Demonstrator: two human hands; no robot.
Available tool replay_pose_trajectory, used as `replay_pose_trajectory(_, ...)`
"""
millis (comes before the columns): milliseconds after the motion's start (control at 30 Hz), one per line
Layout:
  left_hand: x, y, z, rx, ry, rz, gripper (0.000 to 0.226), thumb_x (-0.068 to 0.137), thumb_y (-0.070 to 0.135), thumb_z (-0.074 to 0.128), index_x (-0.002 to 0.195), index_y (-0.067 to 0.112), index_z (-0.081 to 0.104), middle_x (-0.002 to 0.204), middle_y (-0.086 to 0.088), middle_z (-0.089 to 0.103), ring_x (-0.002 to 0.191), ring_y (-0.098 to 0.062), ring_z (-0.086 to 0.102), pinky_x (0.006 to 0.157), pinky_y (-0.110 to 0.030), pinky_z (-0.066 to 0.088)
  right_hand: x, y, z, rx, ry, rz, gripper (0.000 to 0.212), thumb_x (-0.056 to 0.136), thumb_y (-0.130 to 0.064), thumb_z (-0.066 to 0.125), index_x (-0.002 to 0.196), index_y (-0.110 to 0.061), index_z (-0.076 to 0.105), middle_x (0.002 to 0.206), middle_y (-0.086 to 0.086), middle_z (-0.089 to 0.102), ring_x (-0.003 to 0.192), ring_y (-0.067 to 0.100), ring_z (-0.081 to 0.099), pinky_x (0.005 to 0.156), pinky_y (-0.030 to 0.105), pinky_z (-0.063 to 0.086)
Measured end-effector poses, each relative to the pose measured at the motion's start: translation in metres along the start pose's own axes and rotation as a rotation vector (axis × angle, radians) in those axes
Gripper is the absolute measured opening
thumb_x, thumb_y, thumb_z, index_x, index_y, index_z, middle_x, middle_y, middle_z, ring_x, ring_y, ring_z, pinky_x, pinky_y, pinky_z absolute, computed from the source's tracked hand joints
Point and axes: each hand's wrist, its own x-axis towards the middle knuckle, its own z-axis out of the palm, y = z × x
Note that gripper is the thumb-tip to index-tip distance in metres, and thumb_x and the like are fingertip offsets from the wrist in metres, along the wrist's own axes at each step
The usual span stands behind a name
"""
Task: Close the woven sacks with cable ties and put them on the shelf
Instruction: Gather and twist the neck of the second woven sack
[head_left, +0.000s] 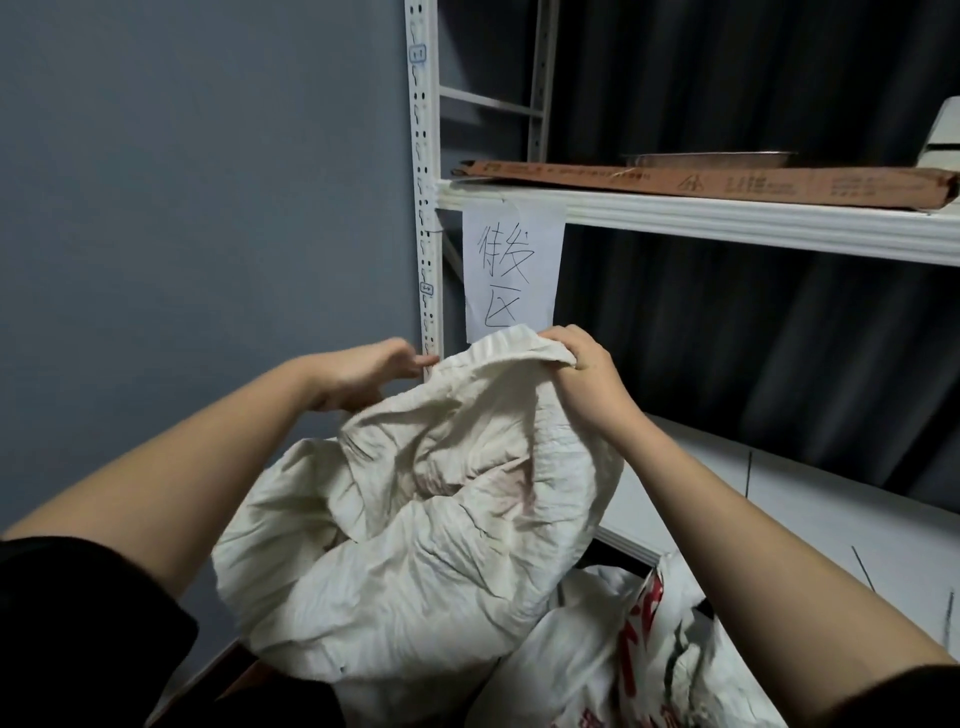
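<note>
Grey wall (182, 208) fills the left of the head view, and a white metal shelf (727, 218) stands against dark pleated curtains (753, 338) on the right. On its upper board lies a long flat brown carton (701, 179), and a white paper sign (511, 270) with handwritten characters hangs from the board's front edge beside the slotted upright post (427, 208). The lower board (779, 499) shows pale grey under the curtains.

Both bare forearms reach forward and upward from black sleeves (78, 623) at the bottom corners. The right hand (587, 374) is raised in front of the sign's lower edge, wrist bent, its fingers (563, 345) curled over and clenched on the gathered top edge of a crumpled white woven sack (415, 519), holding the fabric up. The left hand (363, 369) is at about the same height, just beside the upright post, palm turned toward the sack; its fingers point right and sit at the sack's left top edge, but I cannot tell whether they grip the cloth, as the tips are partly hidden by the fabric and blurred.

The sack hangs bulging between the two arms, in front of the shelf and not on any board. Below it to the right lies a second white sack with red print (623, 649).
</note>
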Motion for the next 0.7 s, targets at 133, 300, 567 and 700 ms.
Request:
replay_pose_trajectory(133, 0.004, -0.004, 0.017, 0.197, -0.092, -0.012, 0.034, 0.095, 0.013, 0.054, 0.128, 0.021, 0.054, 0.124, 0.005, 0.061, 0.102, -0.008, 0.063, 0.076, -0.019, 0.054, -0.002, 0.001, 0.003, 0.023, -0.004, -0.022, 0.037, 0.086, 0.004, 0.048, 0.097, -0.024, 0.068, 0.092, -0.017, 0.055, 0.091, -0.002, 0.054, 0.078, 0.007, 0.039)
replay_pose_trajectory(300, 0.003, 0.001, 0.008, 0.581, 0.381, 0.164, 0.016, 0.089, 0.025, 0.060, 0.093, 0.011, 0.055, 0.098, -0.009, 0.066, 0.083, -0.021, 0.056, 0.067, -0.029, 0.041, -0.002, 0.003, -0.001, -0.021, 0.018, -0.021, 0.038, 0.084, 0.001, 0.050, 0.092, -0.032, 0.067, 0.091, -0.019, 0.057, 0.091, -0.002, 0.056, 0.082, 0.016, 0.042)
replay_pose_trajectory(567, -0.024, 0.048, -0.025, 1.248, 1.221, 0.539, 0.029, 0.087, 0.014, 0.058, 0.090, 0.021, 0.030, 0.066, -0.016, 0.059, 0.053, -0.036, 0.057, 0.048, -0.031, 0.031, 0.017, -0.004, 0.007, -0.353, -0.074, 0.139, 0.028, 0.079, -0.032, 0.057, 0.107, -0.027, 0.055, 0.106, -0.003, 0.052, 0.099, 0.020, 0.054, 0.074, 0.030, 0.043)
replay_pose_trajectory(700, -0.027, 0.070, -0.020, 1.422, 1.218, 0.566, 0.032, 0.078, 0.007, 0.066, 0.092, 0.015, 0.038, 0.059, -0.012, 0.056, 0.042, -0.032, 0.052, 0.043, -0.021, 0.019, 0.025, -0.037, 0.012, -0.286, -0.159, 0.021, 0.104, 0.057, -0.074, 0.067, 0.143, -0.032, 0.026, 0.147, -0.005, 0.037, 0.134, 0.017, 0.036, 0.112, 0.044, 0.027)
